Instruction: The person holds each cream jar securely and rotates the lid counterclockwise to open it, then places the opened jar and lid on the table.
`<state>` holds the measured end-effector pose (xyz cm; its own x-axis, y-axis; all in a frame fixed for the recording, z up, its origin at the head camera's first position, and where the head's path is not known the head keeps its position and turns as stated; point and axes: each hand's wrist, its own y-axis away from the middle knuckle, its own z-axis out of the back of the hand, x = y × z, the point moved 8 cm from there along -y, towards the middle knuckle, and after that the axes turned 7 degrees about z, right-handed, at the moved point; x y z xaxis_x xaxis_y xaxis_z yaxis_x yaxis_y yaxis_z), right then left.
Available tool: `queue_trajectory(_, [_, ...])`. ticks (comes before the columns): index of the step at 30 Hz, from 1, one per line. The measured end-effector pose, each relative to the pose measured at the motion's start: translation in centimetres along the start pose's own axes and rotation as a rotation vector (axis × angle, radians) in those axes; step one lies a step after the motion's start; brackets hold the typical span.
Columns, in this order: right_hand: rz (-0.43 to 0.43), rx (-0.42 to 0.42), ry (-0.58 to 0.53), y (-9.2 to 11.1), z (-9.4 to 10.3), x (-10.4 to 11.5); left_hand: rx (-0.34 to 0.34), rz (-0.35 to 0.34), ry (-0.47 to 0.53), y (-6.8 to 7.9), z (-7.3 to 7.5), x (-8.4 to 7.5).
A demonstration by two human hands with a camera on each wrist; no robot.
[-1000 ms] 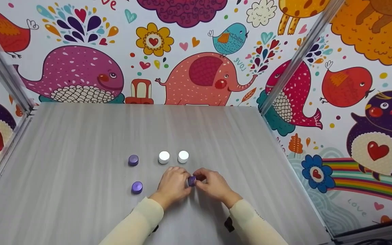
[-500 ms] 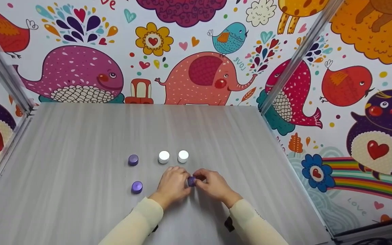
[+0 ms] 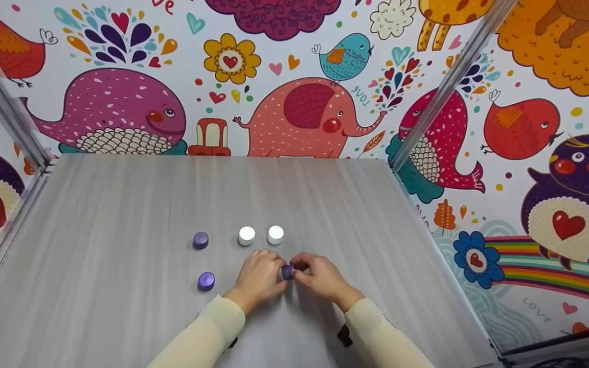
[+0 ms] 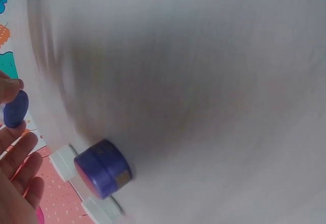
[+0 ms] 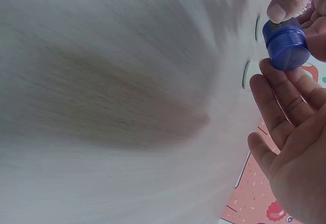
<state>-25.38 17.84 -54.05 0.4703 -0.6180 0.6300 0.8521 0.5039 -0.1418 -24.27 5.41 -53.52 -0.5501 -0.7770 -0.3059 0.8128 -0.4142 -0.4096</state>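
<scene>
In the head view my left hand point(image 3: 261, 273) and right hand point(image 3: 323, 277) meet over a small purple jar point(image 3: 288, 272), which lies on its side between them. My left hand grips the jar's body; in the right wrist view a thumb presses over its label. My right hand pinches the opposite, lid end, with its other fingers point(image 5: 272, 112) spread out. The left wrist view shows a round dark end of the purple jar point(image 4: 16, 109) between fingertips. Another purple jar point(image 4: 104, 168) stands on the table there, hidden under my left hand in the head view.
Two white jars point(image 3: 246, 235) stand side by side just beyond my hands. To the left are two purple jars, one farther back point(image 3: 200, 240) and one nearer point(image 3: 206, 281). Patterned walls point(image 3: 294, 102) bound the grey table point(image 3: 120, 214) at the back and sides.
</scene>
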Motion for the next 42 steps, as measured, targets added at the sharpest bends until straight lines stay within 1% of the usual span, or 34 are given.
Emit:
queue_trajectory(8, [-0.010,-0.008,0.015,0.2,0.1,-0.1,-0.010,-0.014,0.003,0.0,0.1,0.0])
queue_trajectory(19, [-0.040,-0.033,0.000,0.4,0.5,-0.7,0.027,0.014,0.008,0.2,0.0,0.3])
queue_trajectory(26, [-0.045,-0.048,0.057,0.5,0.6,-1.2,0.012,0.007,-0.020,0.1,0.0,0.3])
queue_trajectory(33, [-0.091,-0.057,0.044,0.7,0.7,-2.3,0.020,0.013,-0.005,0.2,0.0,0.4])
queue_trajectory(42, [-0.112,-0.066,0.081,0.7,1.0,-2.9,0.013,0.019,0.008,0.1,0.0,0.5])
